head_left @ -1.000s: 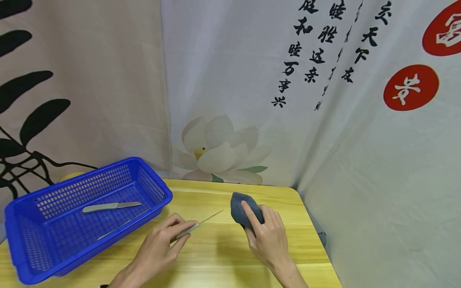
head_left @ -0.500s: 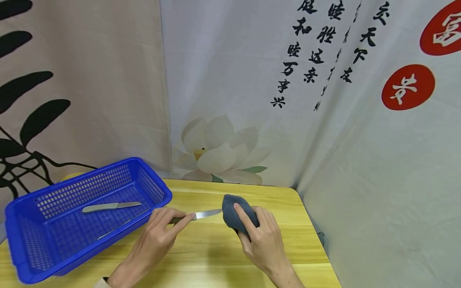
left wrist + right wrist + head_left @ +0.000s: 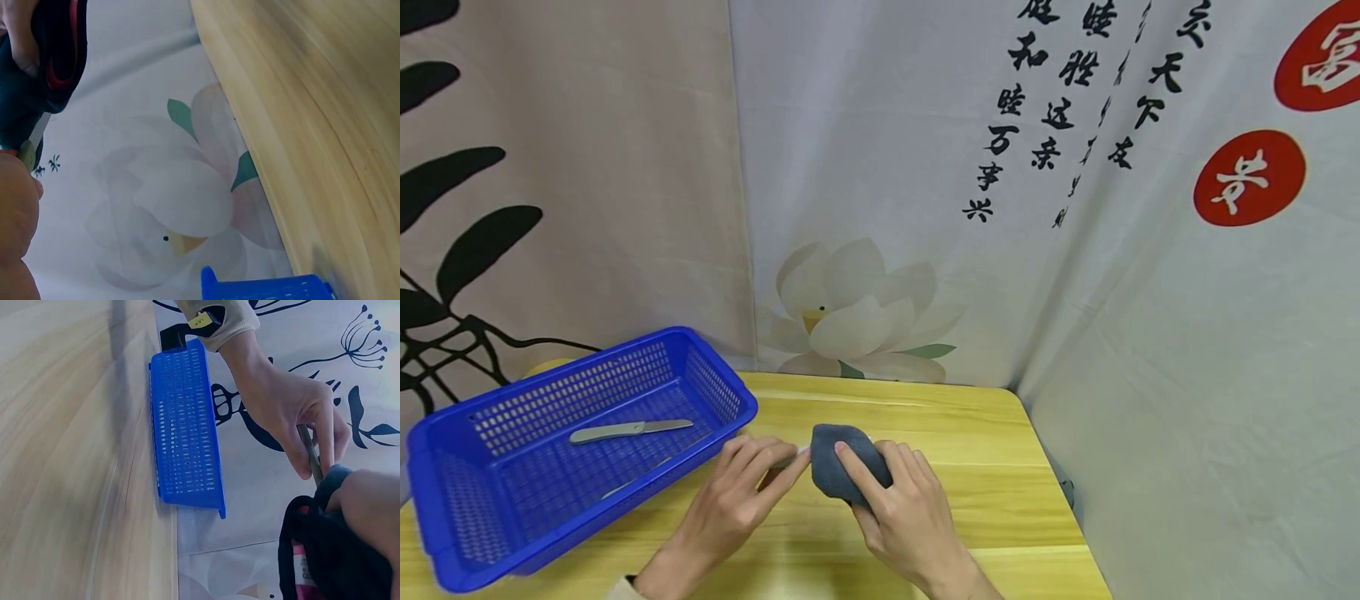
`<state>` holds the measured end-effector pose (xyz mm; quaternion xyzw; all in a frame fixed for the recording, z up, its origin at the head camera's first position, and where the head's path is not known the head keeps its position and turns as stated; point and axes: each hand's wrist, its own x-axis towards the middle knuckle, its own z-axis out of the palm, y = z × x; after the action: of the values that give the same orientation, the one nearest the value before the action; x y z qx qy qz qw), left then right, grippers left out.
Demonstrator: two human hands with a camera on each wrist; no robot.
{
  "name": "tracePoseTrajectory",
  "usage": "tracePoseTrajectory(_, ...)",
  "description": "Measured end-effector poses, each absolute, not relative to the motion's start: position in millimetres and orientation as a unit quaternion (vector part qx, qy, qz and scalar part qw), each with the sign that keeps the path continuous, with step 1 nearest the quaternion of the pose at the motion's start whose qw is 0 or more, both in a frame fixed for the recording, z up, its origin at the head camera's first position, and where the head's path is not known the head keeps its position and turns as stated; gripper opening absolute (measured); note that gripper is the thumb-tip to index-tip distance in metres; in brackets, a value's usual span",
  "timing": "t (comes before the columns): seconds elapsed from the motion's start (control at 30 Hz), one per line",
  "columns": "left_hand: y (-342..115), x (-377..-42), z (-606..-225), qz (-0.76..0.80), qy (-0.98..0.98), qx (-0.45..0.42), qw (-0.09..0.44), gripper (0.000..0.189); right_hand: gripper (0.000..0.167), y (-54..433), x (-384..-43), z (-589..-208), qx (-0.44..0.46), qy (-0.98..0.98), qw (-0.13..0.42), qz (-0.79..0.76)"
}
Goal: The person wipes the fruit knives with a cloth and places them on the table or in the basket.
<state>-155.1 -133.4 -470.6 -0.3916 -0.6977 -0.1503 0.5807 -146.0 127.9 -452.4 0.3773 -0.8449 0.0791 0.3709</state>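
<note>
My left hand (image 3: 730, 492) pinches the handle of a small knife (image 3: 309, 450), its blade pointing right. Against the blade my right hand (image 3: 913, 517) grips a folded blue-grey cloth (image 3: 829, 479), index finger laid along its top. Most of the blade is hidden by the cloth; a short stretch shows near the handle in the left wrist view. Both wrist views reveal a red-pink strip on the cloth's dark underside. Another knife (image 3: 628, 430), with a pale handle, lies in the blue plastic basket (image 3: 747, 406) on the left.
Under both hands is a yellow wood-grain table (image 3: 985, 467), its right edge sloping toward the viewer. Printed curtains (image 3: 880, 167) hang right behind it and along the right side. The basket's near wall stands close to my left hand.
My right hand has moved left with the cloth, from beyond the knife's tip to over its blade. The left hand has turned the knife and shifted slightly left.
</note>
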Motion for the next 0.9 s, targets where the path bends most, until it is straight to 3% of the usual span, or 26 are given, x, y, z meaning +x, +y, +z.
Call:
tracePoseTrajectory(0.23, -133.9, -156.0, -471.9, -0.142, -0.688, -0.390, 0.595, 0.036, 0.068, 127.5, -146.1, -451.7, 0.354, -0.861, 0.362, 0.045)
tracePoseTrajectory(0.9, -139.6, -155.5, -477.7, -0.133, -0.692, -0.375, 0.603, 0.036, 0.075, 169.5, -174.6, -469.7, 0.307, -0.863, 0.398, 0.052)
